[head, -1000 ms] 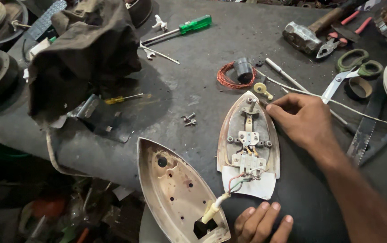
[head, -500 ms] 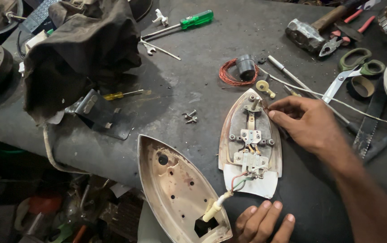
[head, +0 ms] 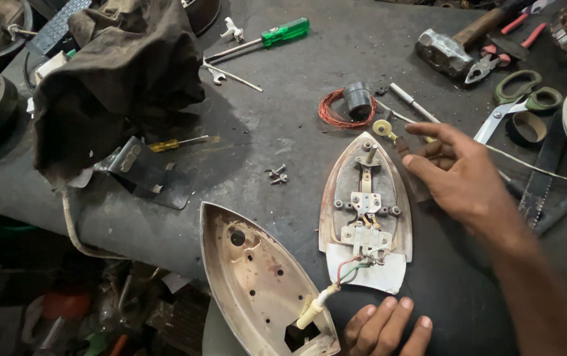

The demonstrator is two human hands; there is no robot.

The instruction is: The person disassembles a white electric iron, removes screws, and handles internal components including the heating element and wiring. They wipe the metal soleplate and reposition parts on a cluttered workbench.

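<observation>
Reaching in from the right of the frame, the right hand [head: 458, 178] hovers just beside the upper right edge of the opened iron base [head: 365, 214], its fingers [head: 428, 130] loosely spread and bent, pinching nothing that shows; the hand is slightly blurred. The iron base lies flat at centre right on the dark counter [head: 336, 59], point toward the top of the frame, its terminals and metal strips bared. Short wires [head: 353, 269] run from its wide lower end to the iron's cover [head: 257, 283], which lies upturned like a shell at lower centre, its lower left side overhanging the counter's edge. The left hand [head: 386, 327] rests at the bottom edge of the frame, just below the base's white heel, fingers together and lying flat, gripping nothing. A yellow knob [head: 382, 128] sits just off the base's tip, with a coil of red wire [head: 336, 112] near it. Two small screws [head: 275, 174] lie alone in the widest bare patch of counter, left of the base. A dark cloth [head: 109, 79] fills the upper left, a green-handled screwdriver [head: 267, 39] lies at top centre, and a hammer [head: 455, 43], pliers [head: 494, 56] and scissors [head: 517, 99] crowd the upper right.
</observation>
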